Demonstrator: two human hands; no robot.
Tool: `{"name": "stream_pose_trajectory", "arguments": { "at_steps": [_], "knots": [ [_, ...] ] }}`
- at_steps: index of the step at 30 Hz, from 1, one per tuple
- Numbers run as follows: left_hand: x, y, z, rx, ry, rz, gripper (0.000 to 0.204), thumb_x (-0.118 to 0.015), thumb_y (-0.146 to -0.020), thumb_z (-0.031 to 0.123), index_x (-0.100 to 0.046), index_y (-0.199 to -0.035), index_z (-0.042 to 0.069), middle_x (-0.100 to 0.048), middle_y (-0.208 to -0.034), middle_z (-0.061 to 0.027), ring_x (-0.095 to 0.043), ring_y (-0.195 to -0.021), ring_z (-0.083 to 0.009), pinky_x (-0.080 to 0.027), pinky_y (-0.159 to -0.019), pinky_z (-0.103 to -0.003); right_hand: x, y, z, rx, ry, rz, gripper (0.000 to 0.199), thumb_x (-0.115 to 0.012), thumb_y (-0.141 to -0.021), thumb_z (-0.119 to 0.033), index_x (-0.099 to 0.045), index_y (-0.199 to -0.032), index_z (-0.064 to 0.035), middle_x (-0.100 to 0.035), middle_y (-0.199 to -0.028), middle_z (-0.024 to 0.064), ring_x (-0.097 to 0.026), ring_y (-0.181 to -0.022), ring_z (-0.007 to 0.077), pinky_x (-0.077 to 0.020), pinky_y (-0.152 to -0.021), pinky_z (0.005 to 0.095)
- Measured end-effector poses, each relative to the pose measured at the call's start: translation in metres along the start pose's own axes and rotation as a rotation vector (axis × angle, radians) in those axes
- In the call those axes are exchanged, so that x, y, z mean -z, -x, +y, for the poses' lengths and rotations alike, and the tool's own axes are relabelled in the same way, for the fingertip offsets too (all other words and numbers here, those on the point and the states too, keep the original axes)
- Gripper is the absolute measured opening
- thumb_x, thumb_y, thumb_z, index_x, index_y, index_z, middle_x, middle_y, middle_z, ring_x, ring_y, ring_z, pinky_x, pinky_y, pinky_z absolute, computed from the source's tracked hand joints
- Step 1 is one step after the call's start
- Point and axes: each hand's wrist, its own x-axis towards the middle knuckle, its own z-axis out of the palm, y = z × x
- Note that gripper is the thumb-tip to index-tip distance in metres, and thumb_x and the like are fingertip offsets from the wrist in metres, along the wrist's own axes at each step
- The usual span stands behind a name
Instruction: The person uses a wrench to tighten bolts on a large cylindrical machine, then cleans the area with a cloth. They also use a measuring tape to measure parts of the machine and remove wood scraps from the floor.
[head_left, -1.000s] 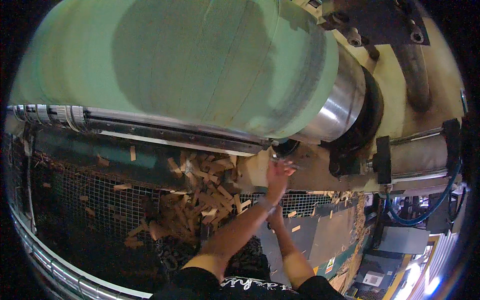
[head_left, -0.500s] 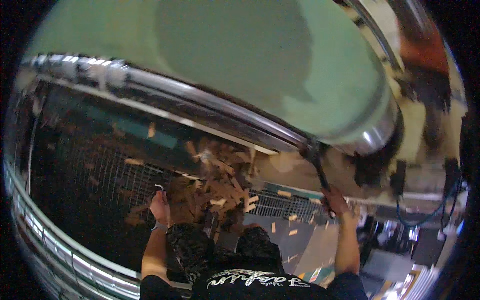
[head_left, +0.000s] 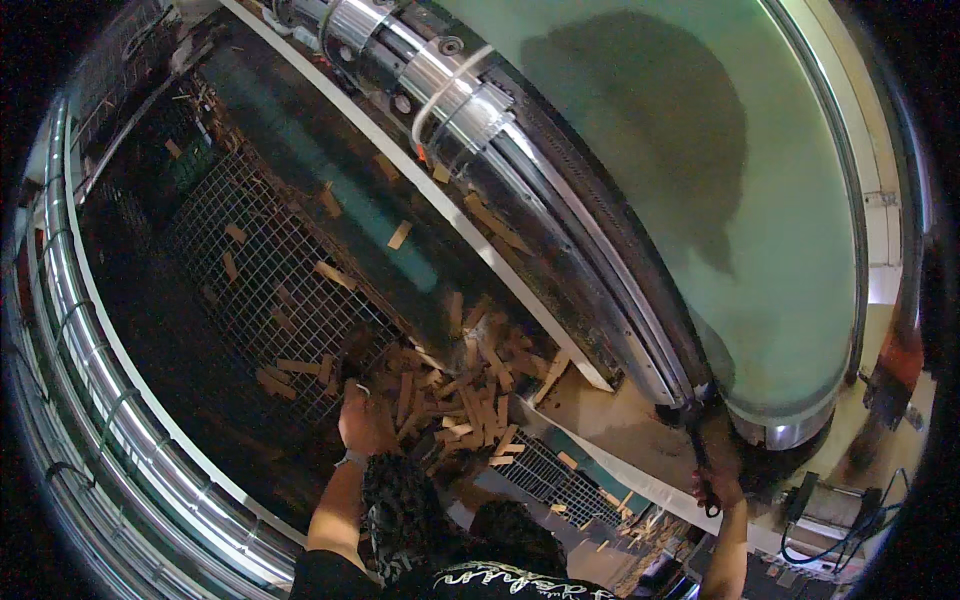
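Observation:
My left hand [head_left: 362, 425] is closed, at the left side of a heap of flat brown strips [head_left: 470, 400]. A thin pale curved end shows above its fingers; the rest of what it grips is hidden. At the right, my right hand [head_left: 720, 487] is closed round a dark handled tool [head_left: 703, 440] whose kind I cannot make out. The tool's far end is against or just in front of the lower end of a long shiny metal bar [head_left: 590, 270]. Beyond the bar stands a large pale green rounded surface [head_left: 790, 200].
A wire grid [head_left: 265, 250] with scattered strips lies below to the left, and a smaller grid [head_left: 560, 470] near my legs. A white rail [head_left: 430, 190] runs diagonally between. Shiny pipes [head_left: 120, 390] curve along the left. A cabled metal fitting [head_left: 830, 515] sits at the lower right.
The whole view has turned, so the metal bar slants more steeply. My left hand now appears nearer the strip heap. My right hand still grips the dark tool at the bar's end.

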Motion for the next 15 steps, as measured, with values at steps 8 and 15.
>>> {"name": "stream_pose_trajectory", "arguments": {
  "at_steps": [8,15],
  "knots": [
    [-0.070,0.002,-0.088,0.200,0.955,-0.191,0.041,-0.047,-0.085,0.024,-0.039,-0.115,-0.003,-0.047,-0.107,-0.0093,-0.047,-0.097,-0.0183,-0.042,-0.075,-0.033,-0.052,-0.134,0.097,0.215,-0.176,0.410,0.034,-0.034,-0.088,-0.036,-0.037,-0.063,-0.0133,-0.028,-0.045,0.0010,-0.024,-0.034,0.0138,-0.0177,-0.035,0.0301],
    [-0.074,-0.010,-0.089,0.321,0.956,-0.177,0.040,-0.048,-0.084,0.032,-0.043,-0.113,0.004,-0.058,-0.084,-0.0080,-0.057,-0.070,-0.0215,-0.046,-0.059,-0.035,-0.065,-0.105,0.081,0.418,-0.308,0.171,0.029,-0.043,-0.087,-0.031,-0.038,-0.064,-0.0143,-0.035,-0.042,0.0008,-0.035,-0.030,0.0142,-0.0287,-0.028,0.0291]
  ]
}}
